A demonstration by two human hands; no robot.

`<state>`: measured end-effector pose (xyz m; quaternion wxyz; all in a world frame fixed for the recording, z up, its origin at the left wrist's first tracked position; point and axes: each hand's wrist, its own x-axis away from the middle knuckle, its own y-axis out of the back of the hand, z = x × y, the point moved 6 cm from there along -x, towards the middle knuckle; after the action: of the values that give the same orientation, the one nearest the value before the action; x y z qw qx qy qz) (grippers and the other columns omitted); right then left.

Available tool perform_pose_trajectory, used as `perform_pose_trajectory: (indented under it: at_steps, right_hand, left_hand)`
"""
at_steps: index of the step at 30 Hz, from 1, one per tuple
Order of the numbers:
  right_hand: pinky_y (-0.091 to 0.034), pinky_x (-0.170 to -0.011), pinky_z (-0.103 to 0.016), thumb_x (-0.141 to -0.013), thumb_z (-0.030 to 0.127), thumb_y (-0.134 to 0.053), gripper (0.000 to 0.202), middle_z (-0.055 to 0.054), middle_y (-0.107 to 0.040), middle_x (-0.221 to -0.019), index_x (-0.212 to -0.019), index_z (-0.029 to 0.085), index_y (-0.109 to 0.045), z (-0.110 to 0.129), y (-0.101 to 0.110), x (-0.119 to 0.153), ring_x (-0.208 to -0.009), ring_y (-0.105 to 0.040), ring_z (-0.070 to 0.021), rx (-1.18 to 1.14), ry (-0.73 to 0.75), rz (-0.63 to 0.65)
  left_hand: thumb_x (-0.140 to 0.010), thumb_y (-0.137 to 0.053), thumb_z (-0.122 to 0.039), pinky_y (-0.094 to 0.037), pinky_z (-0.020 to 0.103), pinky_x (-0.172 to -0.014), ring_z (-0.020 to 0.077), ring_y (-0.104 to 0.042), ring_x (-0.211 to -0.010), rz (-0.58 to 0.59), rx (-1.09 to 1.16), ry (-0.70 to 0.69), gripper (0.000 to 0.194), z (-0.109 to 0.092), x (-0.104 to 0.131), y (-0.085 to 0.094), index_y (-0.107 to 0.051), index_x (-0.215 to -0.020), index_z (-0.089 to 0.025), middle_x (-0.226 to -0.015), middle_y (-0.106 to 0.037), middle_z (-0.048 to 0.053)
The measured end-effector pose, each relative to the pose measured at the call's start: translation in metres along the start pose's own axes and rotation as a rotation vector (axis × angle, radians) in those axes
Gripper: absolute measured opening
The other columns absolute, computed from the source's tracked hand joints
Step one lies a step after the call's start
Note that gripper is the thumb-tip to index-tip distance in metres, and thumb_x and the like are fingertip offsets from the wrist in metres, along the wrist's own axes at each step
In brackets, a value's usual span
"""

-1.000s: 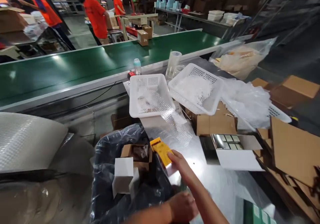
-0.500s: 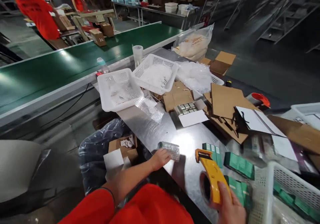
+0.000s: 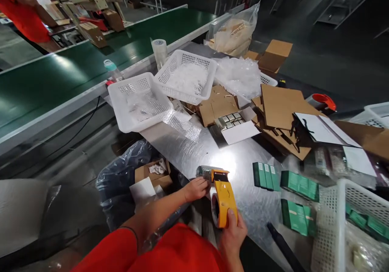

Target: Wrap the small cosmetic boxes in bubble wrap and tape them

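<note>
My left hand (image 3: 197,188) is closed on the near end of a small bubble-wrapped bundle (image 3: 201,170) on the metal table (image 3: 185,154). What is inside the wrap cannot be made out. In my right hand (image 3: 234,233) is a yellow tape dispenser (image 3: 226,201), gripped by its handle. Its head lies against the bundle's right side and hides part of it. To the right, small green boxes (image 3: 266,176) stand in a row, with more green boxes (image 3: 299,185) beside them.
White baskets (image 3: 117,114) stand at the table's back left, beside a green conveyor (image 3: 130,47). An open carton of small boxes (image 3: 240,132) and cardboard sheets (image 3: 281,108) lie further back. A white basket (image 3: 340,223) is at right. A lined bin (image 3: 106,187) stands at left.
My right hand has brought the tape dispenser leftward, from over the green boxes to the bubble-wrapped bundle. My left hand stays on the bundle. The view has tilted downward.
</note>
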<state>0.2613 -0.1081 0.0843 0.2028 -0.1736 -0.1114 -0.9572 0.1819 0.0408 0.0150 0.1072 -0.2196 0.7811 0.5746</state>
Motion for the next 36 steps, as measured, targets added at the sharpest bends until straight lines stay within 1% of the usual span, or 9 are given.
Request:
perform_pose_trajectory:
  at_steps: [5, 8, 10, 12, 14, 22, 30, 34, 36]
  right_hand:
    - [-0.042, -0.051, -0.028, -0.072, 0.077, -0.059, 0.058, 0.000, -0.057, -0.060, -0.071, 0.019, -0.061, -0.026, -0.005, -0.008, -0.058, -0.050, -0.0156, 0.179, 0.082, 0.002]
    - [-0.042, -0.052, -0.028, -0.072, 0.078, -0.057, 0.060, -0.001, -0.057, -0.061, -0.072, 0.018, -0.062, -0.036, -0.004, -0.012, -0.059, -0.050, -0.0164, 0.225, 0.105, 0.010]
    - [-0.042, -0.053, -0.029, -0.072, 0.080, -0.056, 0.062, -0.001, -0.056, -0.060, -0.070, 0.018, -0.061, -0.039, -0.004, -0.012, -0.058, -0.049, -0.0167, 0.233, 0.111, 0.021]
    - [-0.042, -0.053, -0.030, -0.071, 0.081, -0.055, 0.063, -0.001, -0.054, -0.058, -0.068, 0.018, -0.060, -0.040, -0.006, -0.012, -0.058, -0.048, -0.0165, 0.239, 0.127, 0.031]
    - [-0.041, -0.054, -0.029, -0.072, 0.080, -0.055, 0.062, -0.001, -0.053, -0.057, -0.066, 0.018, -0.058, -0.041, -0.008, -0.011, -0.058, -0.047, -0.0160, 0.240, 0.153, 0.027]
    - [-0.042, -0.054, -0.030, -0.073, 0.078, -0.053, 0.063, -0.003, -0.057, -0.061, -0.070, 0.016, -0.064, -0.057, -0.018, -0.004, -0.060, -0.049, -0.0168, 0.132, 0.176, 0.058]
    - [-0.040, -0.048, -0.029, -0.066, 0.087, -0.054, 0.073, -0.004, -0.058, -0.057, -0.068, 0.015, -0.066, -0.120, 0.033, 0.069, -0.055, -0.050, -0.0177, 0.205, -0.037, 0.046]
    - [-0.040, -0.049, -0.029, -0.066, 0.089, -0.051, 0.076, -0.004, -0.058, -0.058, -0.069, 0.015, -0.066, -0.095, 0.025, 0.055, -0.056, -0.050, -0.0172, 0.207, -0.033, 0.043]
    - [-0.040, -0.051, -0.029, -0.067, 0.090, -0.050, 0.074, -0.003, -0.056, -0.058, -0.066, 0.017, -0.063, -0.068, 0.010, 0.031, -0.057, -0.049, -0.0168, 0.202, 0.023, 0.042]
  left_hand:
    - [-0.098, -0.041, -0.014, -0.057, 0.031, -0.080, 0.0148, -0.063, -0.083, -0.061, -0.058, -0.112, 0.029, -0.003, 0.005, 0.003, -0.063, -0.079, -0.018, -0.091, -0.068, 0.007]
    - [-0.095, -0.042, -0.011, -0.054, 0.034, -0.088, 0.0183, -0.065, -0.096, -0.114, -0.096, 0.052, 0.025, 0.001, 0.007, 0.009, -0.065, -0.088, -0.019, -0.102, -0.068, 0.009]
    - [-0.090, -0.050, -0.012, -0.049, 0.045, -0.101, 0.0266, -0.060, -0.116, -0.109, -0.109, 0.210, 0.025, 0.008, 0.005, 0.013, -0.063, -0.111, -0.018, -0.120, -0.065, 0.015]
    - [-0.080, -0.059, -0.013, -0.037, 0.057, -0.112, 0.0354, -0.046, -0.136, -0.022, -0.082, 0.270, 0.060, 0.016, -0.002, 0.014, -0.046, -0.138, -0.012, -0.141, -0.052, 0.022]
    - [-0.073, -0.061, -0.011, -0.031, 0.058, -0.117, 0.0356, -0.039, -0.142, 0.110, -0.013, 0.245, 0.085, 0.024, -0.013, 0.011, -0.027, -0.151, -0.008, -0.150, -0.044, 0.024]
    - [-0.076, -0.063, -0.017, -0.049, 0.044, -0.105, 0.0309, -0.058, -0.123, 0.238, 0.096, 0.219, 0.067, 0.048, -0.031, 0.015, -0.046, -0.139, -0.005, -0.130, -0.061, 0.022]
    - [-0.085, -0.069, -0.049, -0.049, 0.038, -0.099, 0.0305, -0.060, -0.119, 0.479, -0.044, 0.223, 0.077, 0.040, -0.042, 0.027, -0.039, -0.153, -0.030, -0.133, -0.060, 0.012]
    - [-0.065, -0.088, -0.040, -0.048, 0.037, -0.101, 0.0308, -0.062, -0.118, 0.631, 0.195, 0.386, 0.097, 0.073, -0.070, 0.028, -0.044, -0.151, -0.029, -0.130, -0.065, 0.007]
    - [-0.062, -0.089, -0.035, -0.050, 0.034, -0.096, 0.0276, -0.065, -0.110, 0.685, 0.343, 0.467, 0.089, 0.098, -0.088, 0.030, -0.054, -0.144, -0.025, -0.123, -0.070, 0.005]
